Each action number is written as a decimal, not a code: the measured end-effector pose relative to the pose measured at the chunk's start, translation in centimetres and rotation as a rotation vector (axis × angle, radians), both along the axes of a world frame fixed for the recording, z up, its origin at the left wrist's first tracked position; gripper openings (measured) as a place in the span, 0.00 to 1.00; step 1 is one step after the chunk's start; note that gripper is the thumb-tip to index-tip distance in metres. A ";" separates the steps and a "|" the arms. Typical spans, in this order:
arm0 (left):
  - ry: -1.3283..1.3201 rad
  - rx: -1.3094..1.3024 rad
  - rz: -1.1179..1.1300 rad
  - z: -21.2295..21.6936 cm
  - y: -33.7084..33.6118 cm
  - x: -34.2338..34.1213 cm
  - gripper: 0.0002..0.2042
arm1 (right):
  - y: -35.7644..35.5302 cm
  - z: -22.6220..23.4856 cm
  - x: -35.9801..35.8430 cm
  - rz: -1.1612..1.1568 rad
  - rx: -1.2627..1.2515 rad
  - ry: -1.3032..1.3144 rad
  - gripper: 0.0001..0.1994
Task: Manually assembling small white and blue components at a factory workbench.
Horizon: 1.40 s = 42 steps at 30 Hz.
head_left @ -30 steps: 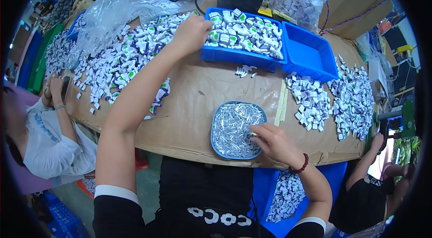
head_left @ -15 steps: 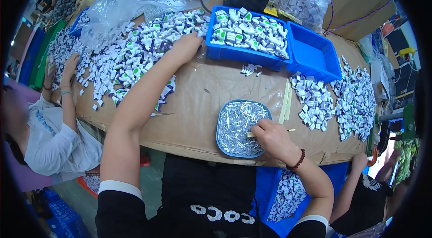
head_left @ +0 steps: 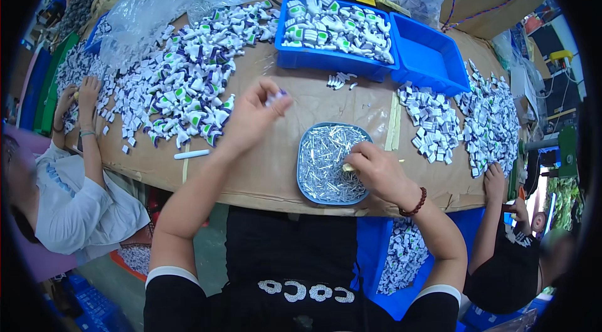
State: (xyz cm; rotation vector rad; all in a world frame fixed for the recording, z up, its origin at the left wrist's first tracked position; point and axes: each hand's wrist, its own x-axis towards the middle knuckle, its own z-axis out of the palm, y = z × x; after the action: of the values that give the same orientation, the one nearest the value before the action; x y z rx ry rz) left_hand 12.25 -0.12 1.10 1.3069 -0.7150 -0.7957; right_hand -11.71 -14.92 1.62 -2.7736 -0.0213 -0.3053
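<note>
My left hand [head_left: 256,117] is raised over the table, its fingers pinched on a small white and purple plastic part [head_left: 276,97]. My right hand [head_left: 379,172] is at the edge of a square blue bowl [head_left: 301,175] full of loose metal pins [head_left: 329,159]. Its fingers are closed on a thin yellowish tool [head_left: 348,168], mostly hidden; a pale end shows on the hand's far side. Left of my left hand spreads a heap of white, purple and green toy figure parts [head_left: 194,75].
Behind stands a blue bin [head_left: 338,62] of similar parts, beside a second blue bin [head_left: 433,56]. Small white pieces [head_left: 429,122] are heaped at right. A white stick [head_left: 191,154] lies near the left forearm. Co-workers' hands [head_left: 88,97] [head_left: 494,183] reach in from both sides.
My left hand has come back from the heap toward me, now carrying the small part. My right hand stays at the bowl. The right-hand co-worker's hand now reaches the white pieces.
</note>
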 end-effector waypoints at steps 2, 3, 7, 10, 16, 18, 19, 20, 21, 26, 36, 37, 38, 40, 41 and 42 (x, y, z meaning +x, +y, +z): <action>0.175 0.024 -0.106 -1.0 0.5 -2.6 0.06 | -0.1 0.2 0.0 -0.072 0.174 -0.022 0.08; 0.315 0.012 -0.172 -2.0 0.5 -3.6 0.07 | -0.1 0.4 0.0 -0.106 0.260 -0.038 0.08; 0.488 -0.030 -0.210 -1.2 -0.2 -7.9 0.10 | 0.5 2.4 0.1 -0.346 0.767 0.044 0.05; 0.577 -0.034 -0.142 0.4 -0.9 -9.8 0.11 | 0.7 3.2 0.3 -0.404 1.005 -0.001 0.04; 0.692 -0.103 -0.170 -0.2 -1.0 -10.3 0.14 | 1.3 3.8 -0.1 -0.372 1.223 0.042 0.05; 0.732 -0.120 -0.162 0.2 -0.9 -10.6 0.13 | 1.6 3.6 0.0 -0.349 1.237 -0.061 0.05; 0.751 -0.129 -0.156 0.4 -0.9 -10.6 0.13 | 1.7 3.6 0.0 -0.354 1.258 -0.085 0.05; 0.766 -0.141 -0.164 0.2 -0.8 -10.6 0.12 | 1.8 3.7 0.0 -0.358 1.279 -0.109 0.06; 0.766 -0.130 -0.163 0.2 -0.9 -10.7 0.12 | 1.8 3.7 0.1 -0.357 1.301 -0.132 0.07; 0.809 -0.164 -0.185 0.2 -0.9 -10.6 0.10 | 2.2 3.5 0.0 -0.362 1.268 -0.156 0.11; 0.712 -0.105 -0.169 0.5 -0.7 -10.2 0.10 | 2.2 3.4 0.2 -0.365 1.317 -0.171 0.14; 0.701 -0.107 -0.168 0.5 -0.7 -10.2 0.10 | 2.2 3.4 0.2 -0.371 1.318 -0.171 0.15; 0.691 -0.109 -0.167 0.5 -0.8 -10.2 0.10 | 2.2 3.4 0.3 -0.378 1.318 -0.171 0.15; 0.660 -0.107 -0.196 0.2 -0.9 -10.1 0.09 | 2.3 3.3 0.4 -0.389 1.325 -0.172 0.15; 0.645 -0.106 -0.211 0.0 -0.9 -10.1 0.09 | 2.4 3.4 0.4 -0.396 1.328 -0.172 0.15; 0.721 -0.146 -0.240 -0.1 -1.0 -10.0 0.09 | 2.5 3.4 0.5 -0.403 1.333 -0.174 0.15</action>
State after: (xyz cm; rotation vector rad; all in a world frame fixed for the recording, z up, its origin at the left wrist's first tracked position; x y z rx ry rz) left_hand 2.20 -1.13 1.03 0.7229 -0.3363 -1.2897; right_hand -11.19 -12.47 5.03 -1.4037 0.5043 -0.4379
